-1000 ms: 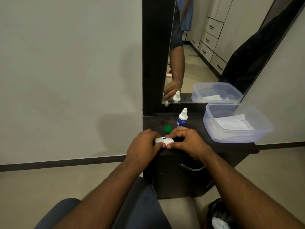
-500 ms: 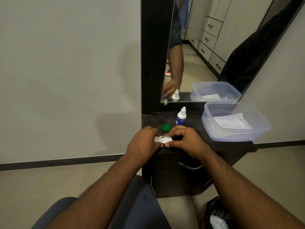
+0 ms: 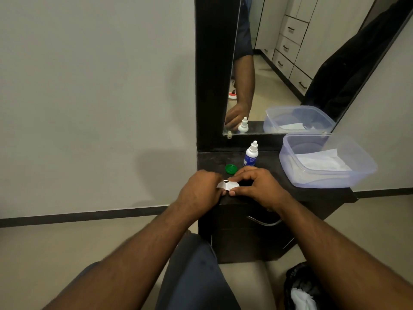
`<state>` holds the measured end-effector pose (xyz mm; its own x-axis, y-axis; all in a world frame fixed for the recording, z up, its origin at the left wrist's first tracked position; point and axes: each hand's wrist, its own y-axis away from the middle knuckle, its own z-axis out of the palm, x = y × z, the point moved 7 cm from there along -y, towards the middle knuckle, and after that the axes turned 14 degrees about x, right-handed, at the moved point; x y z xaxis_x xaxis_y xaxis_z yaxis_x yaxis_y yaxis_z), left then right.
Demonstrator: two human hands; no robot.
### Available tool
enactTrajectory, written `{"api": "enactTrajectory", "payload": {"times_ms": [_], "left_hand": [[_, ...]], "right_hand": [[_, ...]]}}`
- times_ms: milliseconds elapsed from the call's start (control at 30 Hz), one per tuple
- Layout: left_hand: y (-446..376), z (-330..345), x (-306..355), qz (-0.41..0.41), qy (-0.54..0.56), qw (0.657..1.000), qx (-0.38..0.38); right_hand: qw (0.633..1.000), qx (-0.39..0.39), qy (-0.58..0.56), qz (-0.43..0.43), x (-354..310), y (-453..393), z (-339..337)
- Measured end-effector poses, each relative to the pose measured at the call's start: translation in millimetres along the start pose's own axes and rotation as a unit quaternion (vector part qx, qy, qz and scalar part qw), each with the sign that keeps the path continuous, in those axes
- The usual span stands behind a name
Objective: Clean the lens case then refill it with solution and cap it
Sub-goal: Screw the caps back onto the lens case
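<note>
The left hand (image 3: 200, 190) is curling its fingers around the left end of the white lens case (image 3: 227, 185), which is lying near the front edge of the dark cabinet top (image 3: 268, 162). The right hand (image 3: 257, 185) is pinching the case's right end between thumb and fingertips. Just behind, a green cap (image 3: 231, 168) and an upright solution bottle (image 3: 251, 155) are standing beside a clear plastic container (image 3: 362, 173).

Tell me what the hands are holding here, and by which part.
Both hold the white lens case: the left hand grips its left end, the right hand pinches its right end between thumb and fingers.
</note>
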<state>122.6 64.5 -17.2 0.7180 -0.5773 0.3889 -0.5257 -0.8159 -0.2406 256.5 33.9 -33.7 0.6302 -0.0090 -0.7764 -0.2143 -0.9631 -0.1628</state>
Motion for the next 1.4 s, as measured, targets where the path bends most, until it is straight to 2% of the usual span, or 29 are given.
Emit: {"api": "enactTrajectory", "payload": {"times_ms": [133,367,500,633,767,900,967,1067,1133,1200,1267,1400], "left_hand": [[-2,1,3,0.019,0.017,0.999,-0.038],[-3,1,-3,-0.020,0.038,0.998,-0.044],[-4,0,-3,-0.028,0.036,0.998,-0.043],[-4,0,-3,-0.032,0.045,0.998,-0.041],[-3,0,-4,-0.033,0.051,0.997,-0.043],[-2,-1,-4,-0.037,0.062,0.997,-0.037],[-2,-1,-5,-0.032,0.064,0.997,-0.033],[-3,1,-8,-0.029,0.064,0.997,-0.032],[-3,2,-8,-0.027,0.066,0.997,-0.035],[-3,2,-8,-0.025,0.068,0.997,-0.035],[-3,1,-8,-0.024,0.069,0.997,-0.033],[-1,-2,-8,-0.027,0.076,0.996,-0.023]], "right_hand": [[1.000,0.000,0.006,0.002,-1,1,-1],[0.998,0.015,-0.051,0.030,-3,-3,-8],[0.996,-0.002,0.084,0.002,-10,-15,-6],[0.968,-0.058,0.242,-0.023,-10,-20,-7],[0.955,-0.053,0.286,-0.055,-12,-2,-21],[0.953,-0.080,0.290,-0.017,-12,15,-27],[0.968,-0.070,0.242,-0.009,-14,21,-30],[0.997,0.031,0.047,0.060,-6,29,-44],[0.983,0.102,-0.094,0.121,1,34,-47],[0.963,0.152,-0.176,0.132,2,35,-43],[0.955,0.174,-0.209,0.119,0,32,-37],[0.977,0.120,-0.162,0.076,-3,23,-22]]}}
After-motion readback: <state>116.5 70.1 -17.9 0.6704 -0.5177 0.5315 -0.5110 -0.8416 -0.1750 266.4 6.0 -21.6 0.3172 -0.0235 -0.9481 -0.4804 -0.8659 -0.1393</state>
